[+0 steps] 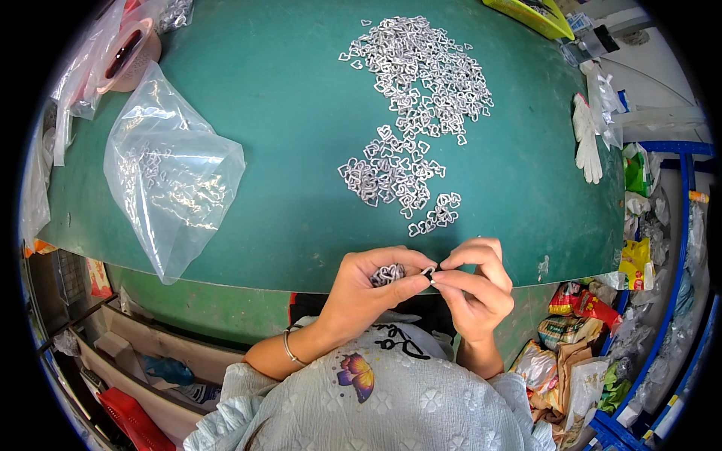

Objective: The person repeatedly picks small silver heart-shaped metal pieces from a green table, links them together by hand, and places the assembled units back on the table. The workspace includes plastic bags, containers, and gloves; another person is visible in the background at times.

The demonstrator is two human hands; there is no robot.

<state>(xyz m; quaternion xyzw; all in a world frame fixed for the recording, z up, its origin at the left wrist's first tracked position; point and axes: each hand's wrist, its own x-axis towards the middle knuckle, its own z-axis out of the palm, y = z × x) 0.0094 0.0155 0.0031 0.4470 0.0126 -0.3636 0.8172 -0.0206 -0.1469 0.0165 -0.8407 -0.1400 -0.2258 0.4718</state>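
Several silvery heart-shaped metal rings (387, 275) lie cupped in my left hand (368, 287), whose thumb and forefinger pinch one more heart-shaped ring (429, 272) at the tips. My right hand (477, 286) meets it there, its thumb and forefinger closed at that same ring; whether something small sits between them is too fine to tell. Beyond my hands a small cluster of the rings (436, 216) lies on the green table (293, 150). Behind it come a larger group (395, 171) and a big heap (425, 71).
A clear plastic bag (177, 180) with some rings inside lies at the left. Behind it stands a pink basket (139, 60). A white glove (587, 139) rests by the right edge, and a yellow-green tray (534, 16) sits far right. Bags fill a blue rack (681, 240).
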